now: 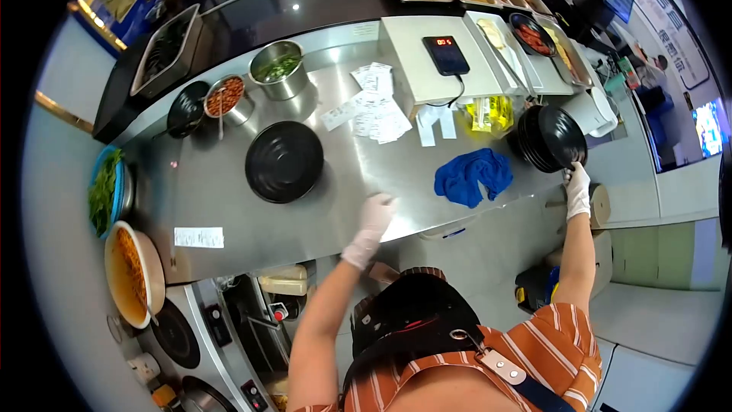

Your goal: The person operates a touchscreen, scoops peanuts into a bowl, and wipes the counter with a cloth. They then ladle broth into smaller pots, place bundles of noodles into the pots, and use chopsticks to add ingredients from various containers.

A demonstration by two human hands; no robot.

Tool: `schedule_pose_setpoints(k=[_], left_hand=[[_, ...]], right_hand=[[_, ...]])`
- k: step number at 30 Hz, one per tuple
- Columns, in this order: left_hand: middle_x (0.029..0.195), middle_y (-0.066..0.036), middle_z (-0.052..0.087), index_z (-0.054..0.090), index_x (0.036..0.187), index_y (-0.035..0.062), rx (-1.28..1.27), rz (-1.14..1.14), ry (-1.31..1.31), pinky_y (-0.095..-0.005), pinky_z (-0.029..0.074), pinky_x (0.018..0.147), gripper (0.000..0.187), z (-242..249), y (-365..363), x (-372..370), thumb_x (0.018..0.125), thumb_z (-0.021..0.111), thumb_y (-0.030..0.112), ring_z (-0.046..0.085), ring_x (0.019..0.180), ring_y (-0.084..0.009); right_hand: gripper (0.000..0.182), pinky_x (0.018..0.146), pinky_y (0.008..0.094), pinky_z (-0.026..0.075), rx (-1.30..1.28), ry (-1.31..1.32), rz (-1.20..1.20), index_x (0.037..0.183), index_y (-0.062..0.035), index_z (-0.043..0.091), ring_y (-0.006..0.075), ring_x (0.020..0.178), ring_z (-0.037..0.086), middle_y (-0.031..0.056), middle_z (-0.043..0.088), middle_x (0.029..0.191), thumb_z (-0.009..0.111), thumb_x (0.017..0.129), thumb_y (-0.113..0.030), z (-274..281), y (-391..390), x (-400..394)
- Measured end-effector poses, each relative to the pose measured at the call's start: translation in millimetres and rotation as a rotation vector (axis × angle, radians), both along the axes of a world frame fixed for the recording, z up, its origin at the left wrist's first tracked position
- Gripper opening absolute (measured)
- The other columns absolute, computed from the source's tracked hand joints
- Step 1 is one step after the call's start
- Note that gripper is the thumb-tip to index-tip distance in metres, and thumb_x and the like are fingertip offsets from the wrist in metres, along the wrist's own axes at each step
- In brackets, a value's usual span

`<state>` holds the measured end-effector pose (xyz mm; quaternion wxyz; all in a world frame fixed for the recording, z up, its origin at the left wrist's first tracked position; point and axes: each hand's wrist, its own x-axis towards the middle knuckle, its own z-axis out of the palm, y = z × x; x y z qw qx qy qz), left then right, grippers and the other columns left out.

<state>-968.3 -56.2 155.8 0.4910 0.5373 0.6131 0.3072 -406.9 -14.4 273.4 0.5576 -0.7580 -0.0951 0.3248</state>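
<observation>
My right hand [578, 189], in a white glove, is closed on the rim of a black bowl [563, 136] at the right end of the steel counter. That bowl is tilted against a stack of black bowls [528, 141]. Over the counter's front edge is my left hand [376, 221], also gloved; its fingers are blurred and I see nothing in it. Left of it, a single black bowl [284, 162] stands upright on the counter. A crumpled blue cloth [473, 177] lies between my two hands.
Receipts [374, 103] lie mid-counter. Behind the lone bowl stand a pot of chopped greens [276, 69] and a pot of red food [226, 97]. A digital scale [447, 56] sits on a white box. At left are a leafy-green basin [107, 192] and a shredded-food bowl [135, 275].
</observation>
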Motion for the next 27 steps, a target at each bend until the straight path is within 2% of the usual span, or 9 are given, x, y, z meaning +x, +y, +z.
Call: schedule_pose_setpoints(k=[1, 8, 10, 12, 14, 16, 17, 22, 27], left_hand=[[0.078, -0.015, 0.068, 0.068, 0.087, 0.0021, 0.232, 0.023, 0.173, -0.0362, 0.051, 0.067, 0.023, 19, -1, 35, 0.082, 0.067, 0.024, 0.064, 0.069, -0.0281], [0.086, -0.013, 0.062, 0.064, 0.080, 0.0092, 0.307, 0.028, 0.513, -0.0419, 0.051, 0.072, 0.014, 27, 40, 144, 0.076, 0.072, 0.020, 0.063, 0.080, -0.0329], [0.085, -0.014, 0.061, 0.061, 0.077, 0.0071, 0.289, 0.043, 0.444, -0.0428, 0.050, 0.071, 0.016, 27, 42, 150, 0.074, 0.072, 0.018, 0.061, 0.078, -0.0333], [0.083, -0.010, 0.060, 0.059, 0.079, 0.0051, 0.265, 0.076, 0.329, -0.0367, 0.050, 0.070, 0.012, 35, 33, 139, 0.079, 0.069, 0.011, 0.061, 0.076, -0.0248], [0.079, -0.007, 0.057, 0.052, 0.084, 0.0055, 0.208, 0.165, -0.314, -0.0350, 0.049, 0.066, 0.011, 37, 22, 118, 0.084, 0.063, 0.007, 0.057, 0.071, -0.0187], [0.078, -0.001, 0.054, 0.050, 0.088, 0.0043, 0.082, 0.202, -0.449, -0.0286, 0.047, 0.066, 0.007, 59, 5, 92, 0.089, 0.057, 0.003, 0.053, 0.071, -0.0126], [0.080, -0.001, 0.054, 0.051, 0.091, 0.0034, 0.107, 0.238, -0.491, -0.0275, 0.047, 0.068, 0.005, 67, -5, 78, 0.090, 0.056, 0.003, 0.053, 0.074, -0.0120], [0.086, 0.000, 0.051, 0.052, 0.099, 0.0029, 0.058, 0.477, -0.566, -0.0226, 0.044, 0.074, 0.007, 98, -73, -28, 0.092, 0.053, 0.004, 0.050, 0.081, -0.0082], [0.090, -0.010, 0.058, 0.053, 0.100, 0.0013, 0.246, 0.618, 0.023, -0.0298, 0.047, 0.079, 0.012, 90, -116, -155, 0.090, 0.054, 0.009, 0.057, 0.085, -0.0178]], right_hand=[[0.016, 0.038, 0.0247, 0.033, 0.010, -0.004, 0.000, 0.079, -0.0114, 0.053, 0.0105, 0.043, 0.042, -0.0004, 0.050, 0.057, 0.060, 0.085, -0.024, -8, 2, -3], [0.033, 0.041, 0.0241, 0.034, 0.031, 0.079, -0.041, 0.071, -0.0121, 0.053, 0.0104, 0.045, 0.045, -0.0008, 0.052, 0.057, 0.061, 0.091, -0.037, -9, -26, -55], [0.031, 0.045, 0.0252, 0.038, 0.150, -0.185, -0.016, 0.070, -0.0110, 0.056, 0.0095, 0.046, 0.047, -0.0007, 0.055, 0.060, 0.059, 0.093, -0.032, -10, -39, -86], [0.022, 0.054, 0.0273, 0.045, 0.097, -0.444, 0.297, 0.082, -0.0072, 0.064, 0.0133, 0.056, 0.057, 0.0037, 0.062, 0.067, 0.060, 0.093, -0.025, -14, -31, -138], [0.019, 0.073, 0.0330, 0.050, 0.290, -0.891, 0.687, 0.103, -0.0066, 0.066, 0.0235, 0.083, 0.064, 0.0106, 0.067, 0.092, 0.064, 0.087, -0.017, -20, -2, -196], [0.035, 0.092, 0.0398, 0.045, 0.156, -1.414, 1.020, 0.115, -0.0079, 0.063, 0.0318, 0.109, 0.056, 0.0139, 0.062, 0.115, 0.066, 0.080, -0.011, -36, 31, -227], [0.040, 0.098, 0.0436, 0.040, -0.029, -1.389, 1.235, 0.117, -0.0095, 0.062, 0.0327, 0.117, 0.049, 0.0148, 0.055, 0.126, 0.066, 0.076, -0.010, -32, 37, -245], [0.009, 0.086, 0.0408, 0.047, 0.314, -0.883, 1.469, 0.086, -0.0058, 0.071, 0.0316, 0.091, 0.060, 0.0114, 0.067, 0.088, 0.064, 0.080, -0.008, -40, 18, -320], [0.014, 0.077, 0.0298, 0.050, 0.136, -0.240, 1.510, 0.095, 0.0001, 0.067, 0.0174, 0.082, 0.063, 0.0105, 0.069, 0.088, 0.060, 0.090, -0.011, -38, -27, -431]])
